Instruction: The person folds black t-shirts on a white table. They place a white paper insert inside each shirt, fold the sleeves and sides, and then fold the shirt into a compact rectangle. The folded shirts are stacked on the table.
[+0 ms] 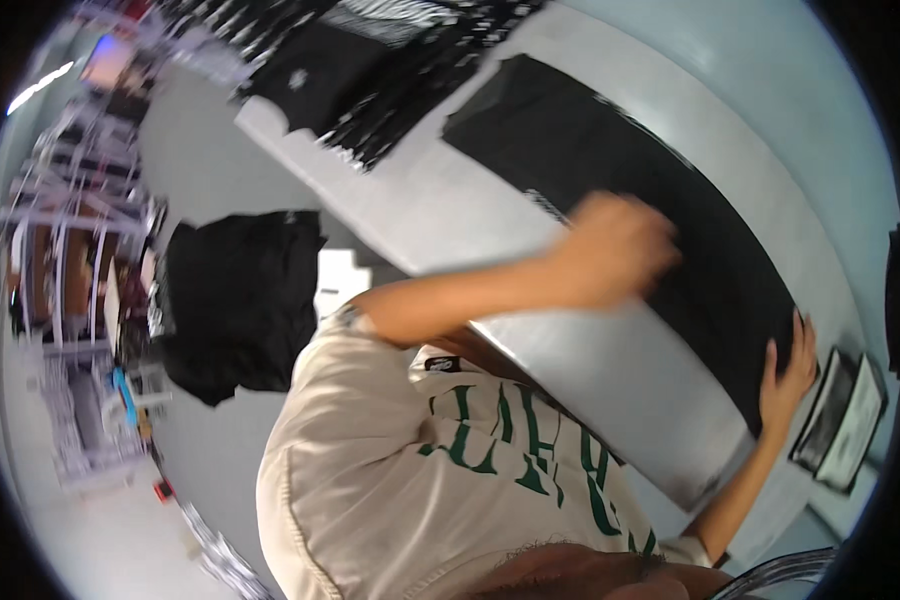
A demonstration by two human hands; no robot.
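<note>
A long, flat strip of folded black fabric, seemingly a garment with small white print on its near edge, lies across a pale grey table. Over its middle is my left hand, blurred, with fingers bent; whether it holds or touches the fabric cannot be told. My right hand rests on the strip's right end, fingers apart and thumb towards the left, gripping nothing visible.
Dark garments lie stacked at the table's far left end. Another black garment pile is left of me, beside a white item. A black and a white tray-like object are beyond my right hand. Shelving stands at far left.
</note>
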